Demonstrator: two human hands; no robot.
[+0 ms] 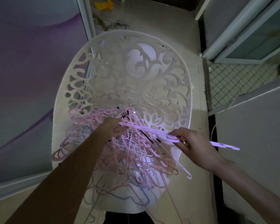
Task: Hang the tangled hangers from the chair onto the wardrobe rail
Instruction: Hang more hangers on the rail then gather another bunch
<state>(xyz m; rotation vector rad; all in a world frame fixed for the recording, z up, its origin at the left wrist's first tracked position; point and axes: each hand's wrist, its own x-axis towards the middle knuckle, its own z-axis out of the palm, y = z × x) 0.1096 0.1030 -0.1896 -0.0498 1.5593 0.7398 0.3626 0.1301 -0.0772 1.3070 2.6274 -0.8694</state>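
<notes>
Both hands were in the hanger pile. Left hand (113, 126) was sunk into the top of the tangle, fingers curled round a bundle of pink rods; right hand (190, 142) pinched the lifted pale lilac hanger (153, 130) between thumb and fingertips, its far end sticking out past the hand to the right.

Chair (152, 75): white moulded plastic, rounded oval back pierced with scrolling leaf-shaped cut-outs, smooth and matt. It stood on a pale floor (160, 16) between a purple-grey wall (23, 70) and light cabinet panels (257, 143).

Tangled hangers (136, 156): heap on the chair seat, thin plastic rods, mostly pink, a few blue and one or two dark, hooks and shoulders interlocked; some loops hung over the front edge of the seat.

Mesh panel (229, 81), diamond pattern, right of the chair. Yellow object (103, 4) on the floor beyond, shape unclear. No legible writing seen.
</notes>
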